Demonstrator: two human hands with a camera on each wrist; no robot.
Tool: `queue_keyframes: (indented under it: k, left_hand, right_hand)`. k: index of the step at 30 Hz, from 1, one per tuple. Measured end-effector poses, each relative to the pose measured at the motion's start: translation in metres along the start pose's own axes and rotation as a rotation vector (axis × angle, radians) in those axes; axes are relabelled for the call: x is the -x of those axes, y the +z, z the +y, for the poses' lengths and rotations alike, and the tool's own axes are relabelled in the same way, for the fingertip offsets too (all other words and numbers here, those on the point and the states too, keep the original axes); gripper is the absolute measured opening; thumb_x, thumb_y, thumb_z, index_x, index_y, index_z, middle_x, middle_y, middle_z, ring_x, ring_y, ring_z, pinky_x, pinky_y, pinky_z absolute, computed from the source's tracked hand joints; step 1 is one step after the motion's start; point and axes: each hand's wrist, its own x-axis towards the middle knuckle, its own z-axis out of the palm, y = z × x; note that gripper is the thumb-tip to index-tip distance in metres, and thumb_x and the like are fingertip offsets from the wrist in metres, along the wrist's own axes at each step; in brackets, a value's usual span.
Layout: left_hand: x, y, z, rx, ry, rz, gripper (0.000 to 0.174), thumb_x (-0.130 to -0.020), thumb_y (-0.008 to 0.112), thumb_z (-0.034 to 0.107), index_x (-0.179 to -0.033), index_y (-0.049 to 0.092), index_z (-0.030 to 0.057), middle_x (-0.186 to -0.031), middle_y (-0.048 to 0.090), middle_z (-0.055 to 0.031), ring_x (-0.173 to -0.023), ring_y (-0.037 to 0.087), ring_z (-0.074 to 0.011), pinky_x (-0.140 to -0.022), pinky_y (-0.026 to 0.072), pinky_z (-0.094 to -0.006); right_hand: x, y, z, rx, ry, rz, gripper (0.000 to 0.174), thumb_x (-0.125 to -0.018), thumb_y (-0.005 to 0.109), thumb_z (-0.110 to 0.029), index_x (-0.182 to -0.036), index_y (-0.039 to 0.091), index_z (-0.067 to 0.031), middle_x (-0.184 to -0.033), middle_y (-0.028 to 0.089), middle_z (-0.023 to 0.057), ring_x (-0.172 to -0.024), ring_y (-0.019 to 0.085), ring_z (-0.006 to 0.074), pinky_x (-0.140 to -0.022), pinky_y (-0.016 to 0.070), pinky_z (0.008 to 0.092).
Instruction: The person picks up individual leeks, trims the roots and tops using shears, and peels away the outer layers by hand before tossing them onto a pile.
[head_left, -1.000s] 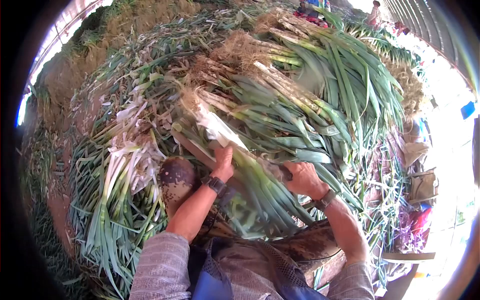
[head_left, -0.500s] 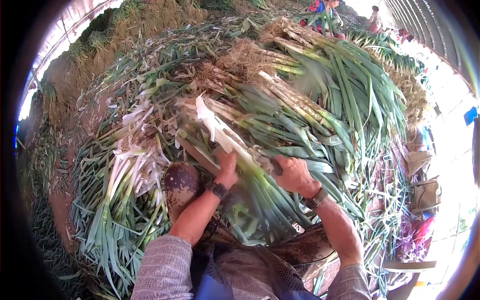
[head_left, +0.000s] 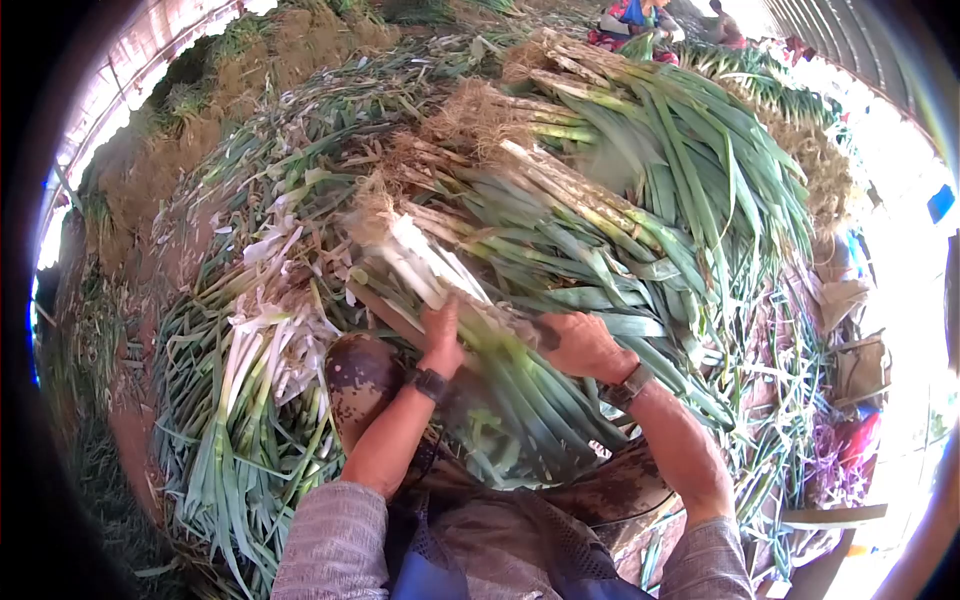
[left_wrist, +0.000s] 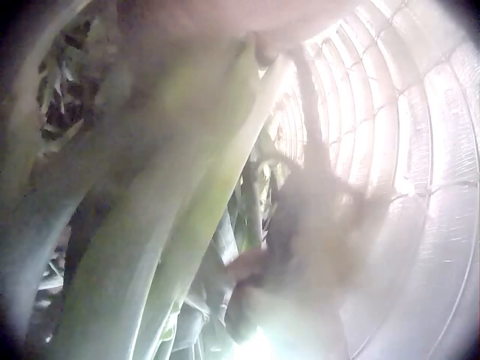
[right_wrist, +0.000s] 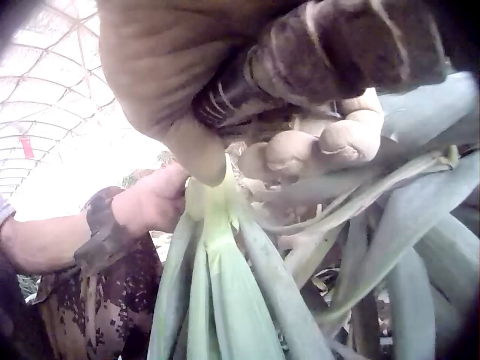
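Observation:
My left hand [head_left: 441,338] grips a thick leek [head_left: 500,345] near the middle, where white stalk turns green. Its pale end points up and away, beside brown roots; its green leaves fan down over my lap. Just right of the leek, my right hand [head_left: 588,348] curls round a dark object. The right wrist view shows this as a dark banded handle [right_wrist: 330,56] in my right hand [right_wrist: 172,82], with the thumb against the leek [right_wrist: 225,255]. Whatever is fixed to the handle is hidden. Blurred leek leaves [left_wrist: 142,225] fill the left wrist view.
A large pile of unpeeled leeks [head_left: 620,210] lies beyond my right hand, roots to the left. White-stalked leeks [head_left: 235,400] lie at my left. Loose leaves and peelings cover the ground. A seated person [head_left: 640,22] is at the far back, and a wooden board [head_left: 835,517] lies lower right.
Compared with a second ago, my right hand is slightly farther left, nearer my left hand. A pale sheath that stood out at the leek's upper end half a second ago now lies lower.

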Motion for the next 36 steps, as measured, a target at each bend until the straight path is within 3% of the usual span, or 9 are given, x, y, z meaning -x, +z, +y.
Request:
queue_keyframes:
  k: [5, 7, 9, 13, 23, 27, 33, 35, 36]
  left_hand:
    - [-0.048, -0.026, -0.01, -0.112, 0.07, 0.278, 0.047, -0.085, 0.077, 0.036, -0.103, 0.062, -0.0048, -0.093, 0.064, -0.0085, -0.077, 0.06, -0.0202, -0.068, 0.0512, -0.0378]
    - [-0.06, -0.04, -0.013, -0.132, 0.093, 0.243, 0.052, -0.084, 0.078, 0.037, -0.108, 0.062, -0.0065, -0.099, 0.065, -0.009, -0.084, 0.06, -0.0202, -0.074, 0.0506, -0.0371]
    - [-0.067, -0.05, -0.014, -0.285, -0.038, 0.254, 0.052, -0.085, 0.078, 0.032, -0.113, 0.062, -0.0075, -0.105, 0.066, -0.0098, -0.089, 0.06, -0.0202, -0.077, 0.0503, -0.0366]
    - [-0.051, -0.04, -0.011, -0.117, 0.198, 0.204, 0.041, -0.085, 0.077, 0.018, -0.113, 0.063, -0.0088, -0.107, 0.067, -0.0113, -0.087, 0.061, -0.0196, -0.075, 0.0508, -0.0354]
    - [-0.055, -0.025, -0.003, 0.056, 0.052, 0.171, 0.042, -0.083, 0.079, 0.018, -0.115, 0.061, -0.0018, -0.107, 0.065, -0.0081, -0.09, 0.062, -0.0203, -0.078, 0.0515, -0.0359]
    - [-0.069, -0.027, -0.008, 0.139, 0.002, -0.025, 0.044, -0.083, 0.079, 0.02, -0.117, 0.06, 0.0003, -0.109, 0.064, -0.007, -0.094, 0.061, -0.0201, -0.081, 0.0508, -0.0369]
    - [-0.067, -0.021, -0.004, 0.097, -0.046, 0.149, 0.039, -0.088, 0.073, 0.025, -0.115, 0.06, 0.0009, -0.107, 0.063, -0.008, -0.095, 0.061, -0.023, -0.083, 0.0504, -0.0386]
    - [-0.068, -0.025, -0.005, 0.329, -0.166, -0.13, 0.035, -0.092, 0.067, 0.026, -0.119, 0.058, 0.0035, -0.111, 0.063, -0.0083, -0.1, 0.061, -0.0248, -0.089, 0.0495, -0.0408]
    - [-0.068, -0.026, -0.006, 0.329, -0.164, -0.131, 0.035, -0.092, 0.067, 0.026, -0.119, 0.058, 0.0035, -0.111, 0.063, -0.0083, -0.1, 0.061, -0.0248, -0.089, 0.0495, -0.0408]
  right_hand:
    - [0.034, -0.009, 0.014, -0.039, 0.022, -0.012, 0.033, -0.084, 0.064, -0.036, -0.104, 0.069, -0.0106, -0.082, 0.069, 0.0171, -0.08, 0.065, 0.0396, -0.073, 0.0519, 0.0482]
    - [0.046, -0.007, 0.032, 0.073, 0.104, -0.123, 0.034, -0.083, 0.063, -0.036, -0.104, 0.07, -0.0103, -0.083, 0.069, 0.0173, -0.08, 0.065, 0.0403, -0.073, 0.0518, 0.0483]
    - [0.059, -0.013, 0.038, 0.047, 0.2, -0.183, 0.031, -0.085, 0.06, -0.033, -0.107, 0.071, -0.014, -0.088, 0.07, 0.0183, -0.088, 0.065, 0.0401, -0.08, 0.0508, 0.0491]
    - [0.078, -0.014, 0.054, 0.202, 0.246, -0.35, 0.027, -0.08, 0.061, -0.033, -0.088, 0.071, -0.0091, -0.084, 0.069, 0.019, -0.085, 0.065, 0.0412, -0.078, 0.05, 0.0508]
    - [0.073, -0.006, 0.039, 0.119, 0.129, -0.16, 0.024, -0.083, 0.061, -0.031, -0.09, 0.07, -0.0095, -0.084, 0.069, 0.019, -0.082, 0.065, 0.041, -0.073, 0.05, 0.0516]
    - [0.05, 0.004, 0.048, 0.105, 0.101, -0.045, 0.029, -0.081, 0.065, -0.028, -0.101, 0.069, -0.0073, -0.077, 0.067, 0.0188, -0.076, 0.064, 0.0404, -0.069, 0.0498, 0.0498]
    - [0.032, 0.007, 0.043, 0.074, 0.114, -0.005, 0.033, -0.079, 0.065, -0.03, -0.104, 0.069, -0.0076, -0.077, 0.067, 0.0182, -0.075, 0.064, 0.0399, -0.07, 0.0499, 0.049]
    - [0.03, 0.007, 0.042, 0.116, 0.078, 0.041, 0.036, -0.079, 0.065, -0.031, -0.106, 0.068, -0.0078, -0.08, 0.068, 0.0183, -0.076, 0.064, 0.0397, -0.07, 0.0501, 0.0488]
    - [0.029, 0.006, 0.042, 0.116, 0.077, 0.042, 0.036, -0.079, 0.065, -0.031, -0.106, 0.068, -0.0078, -0.08, 0.068, 0.0183, -0.076, 0.064, 0.0397, -0.07, 0.0501, 0.0488]
